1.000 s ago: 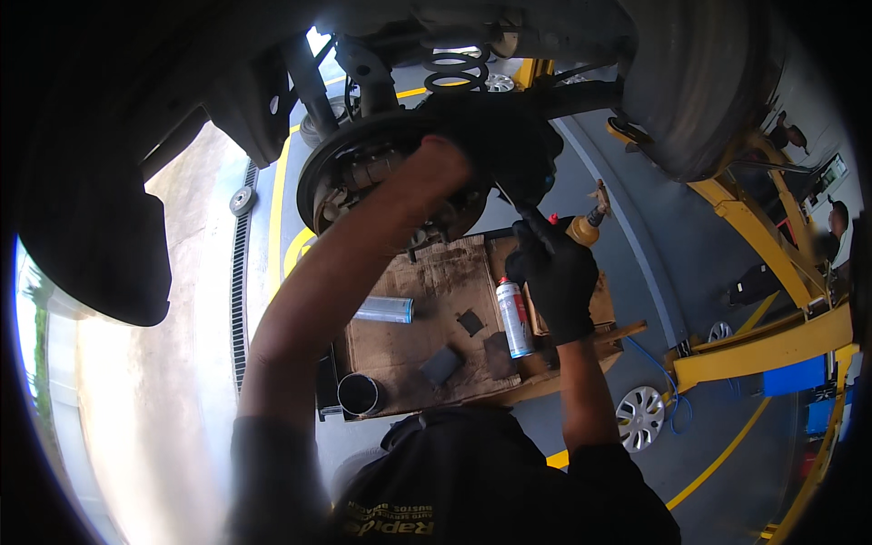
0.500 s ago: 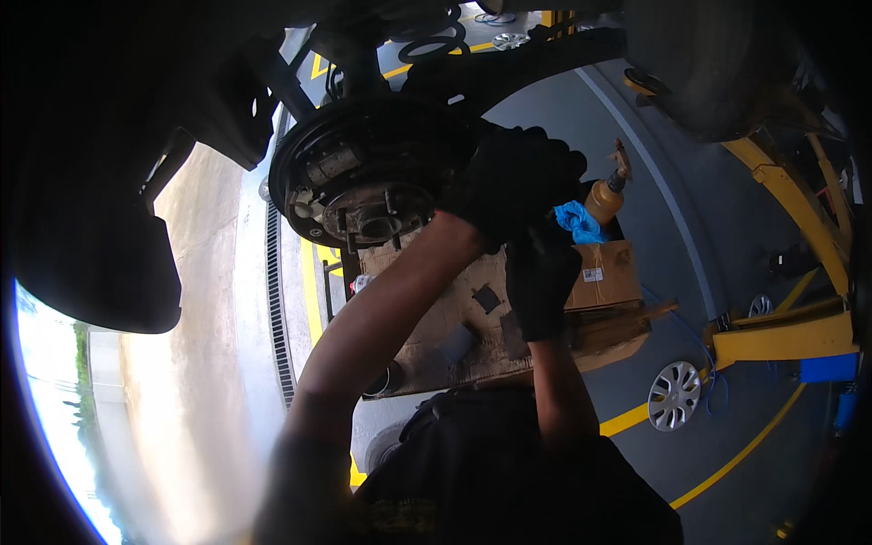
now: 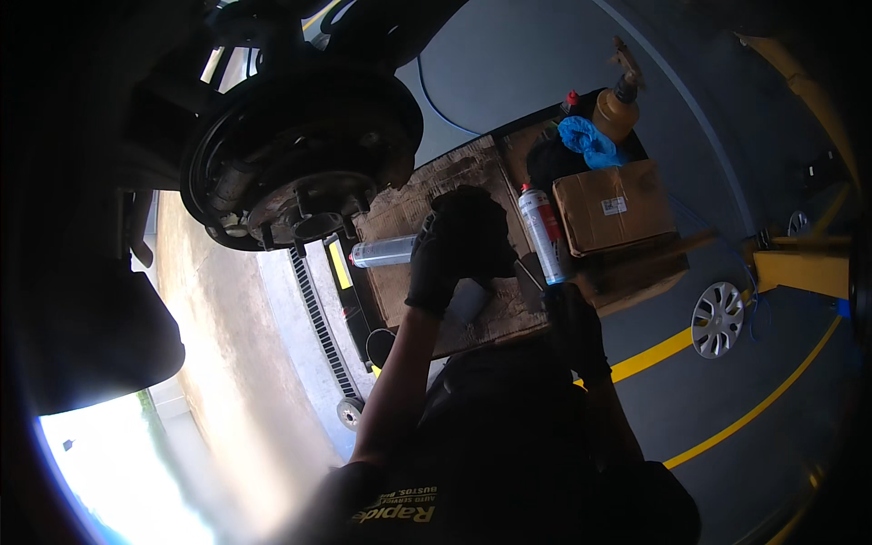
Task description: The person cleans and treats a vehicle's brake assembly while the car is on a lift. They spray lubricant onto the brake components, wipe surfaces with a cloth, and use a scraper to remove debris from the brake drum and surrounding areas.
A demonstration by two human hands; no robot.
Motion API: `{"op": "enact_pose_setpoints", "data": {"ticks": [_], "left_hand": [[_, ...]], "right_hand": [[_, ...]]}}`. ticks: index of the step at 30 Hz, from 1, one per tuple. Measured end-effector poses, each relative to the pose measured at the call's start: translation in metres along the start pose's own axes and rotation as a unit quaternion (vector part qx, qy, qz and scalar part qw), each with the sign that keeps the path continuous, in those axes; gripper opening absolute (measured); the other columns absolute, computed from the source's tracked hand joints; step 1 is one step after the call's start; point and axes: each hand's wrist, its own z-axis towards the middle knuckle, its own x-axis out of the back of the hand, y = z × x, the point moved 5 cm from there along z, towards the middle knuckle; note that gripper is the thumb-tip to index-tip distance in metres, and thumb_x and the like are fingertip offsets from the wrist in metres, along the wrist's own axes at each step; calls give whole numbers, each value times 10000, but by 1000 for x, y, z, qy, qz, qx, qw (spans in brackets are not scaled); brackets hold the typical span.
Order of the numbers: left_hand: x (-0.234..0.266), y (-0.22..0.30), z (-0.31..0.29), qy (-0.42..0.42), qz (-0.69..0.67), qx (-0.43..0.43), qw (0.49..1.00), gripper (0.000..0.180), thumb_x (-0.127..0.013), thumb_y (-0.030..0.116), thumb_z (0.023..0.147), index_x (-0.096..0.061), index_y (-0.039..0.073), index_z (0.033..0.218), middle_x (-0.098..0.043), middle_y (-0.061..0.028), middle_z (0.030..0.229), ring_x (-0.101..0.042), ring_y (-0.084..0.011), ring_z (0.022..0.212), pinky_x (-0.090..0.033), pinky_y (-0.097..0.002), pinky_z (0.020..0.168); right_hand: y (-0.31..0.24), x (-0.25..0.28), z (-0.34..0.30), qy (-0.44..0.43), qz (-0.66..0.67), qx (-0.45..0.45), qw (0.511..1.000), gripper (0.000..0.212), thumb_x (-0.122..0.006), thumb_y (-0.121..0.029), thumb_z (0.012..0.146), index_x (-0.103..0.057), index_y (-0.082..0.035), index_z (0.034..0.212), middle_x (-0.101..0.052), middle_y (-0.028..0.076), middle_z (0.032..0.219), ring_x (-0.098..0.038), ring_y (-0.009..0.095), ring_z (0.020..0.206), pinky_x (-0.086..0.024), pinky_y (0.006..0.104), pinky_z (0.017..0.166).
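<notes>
Cardboard (image 3: 454, 173) beneath hands (image 3: 459, 240), grey floor (image 3: 518, 68)

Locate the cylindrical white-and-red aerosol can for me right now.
In the head view, the aerosol can is right of centre, just left of the brown cardboard box, its lower end close to the black-gloved right hand.
</notes>
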Motion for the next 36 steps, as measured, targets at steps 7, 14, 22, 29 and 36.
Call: {"op": "enact_pose_setpoints", "data": {"ticks": [7, 14, 22, 29, 36], "left_hand": [[-14, -45, 40, 0, -655, 203, 728, 491, -574, 327, 1086, -562, 37, 1481, -643, -137, 1435, -644, -283, 1293, -515, -426, 1133], [-1, -6, 78, 0, -205, 0, 979, 406, -600, 249, 1066, -576, 34, 1409, -685, -131, 1253, -695, -223, 1141, -617, -374, 914], [5, -26, 72, 78, -359, 133, 921, 169, -568, 73, 1048, -643, 38, 1195, -708, -81, 1053, -699, -167, 952, -586, -303, 788], [30, -11, 55, 74, 5, -93, 993, 214, -539, 147, 1095, -616, 30, 1258, -699, -74, 1104, -698, -162, 973, -584, -306, 820], [7, -35, 28, 272, -452, 136, 839, 355, -444, 232, 1155, -551, 3, 1405, -648, -105, 1374, -671, -222, 1216, -573, -341, 1020]], "right_hand": [[-55, 41, 42, 74, 167, 172, 968, 335, -632, -198, 1080, -632, -17, 1362, -748, 171, 1126, -774, 281, 1004, -634, 358, 843], [-105, 40, 66, 128, 256, 196, 938, 409, -692, -136, 1031, -643, -7, 1416, -744, 141, 1041, -771, 187, 940, -643, 304, 795], [-131, -6, 91, 135, -52, 278, 950, 523, -669, -316, 1047, -560, -237, 1553, -566, 78, 804, -596, 146, 597, -474, 317, 491], [-133, -17, 76, 90, -10, 273, 958, 580, -675, -302, 1038, -513, -231, 1590, -596, 99, 843, -637, 186, 622, -485, 336, 499], [-141, -46, 83, 30, 6, 203, 979, 447, -702, -192, 1001, -641, -145, 1441, -683, 142, 922, -703, 251, 685, -563, 373, 598]]}}
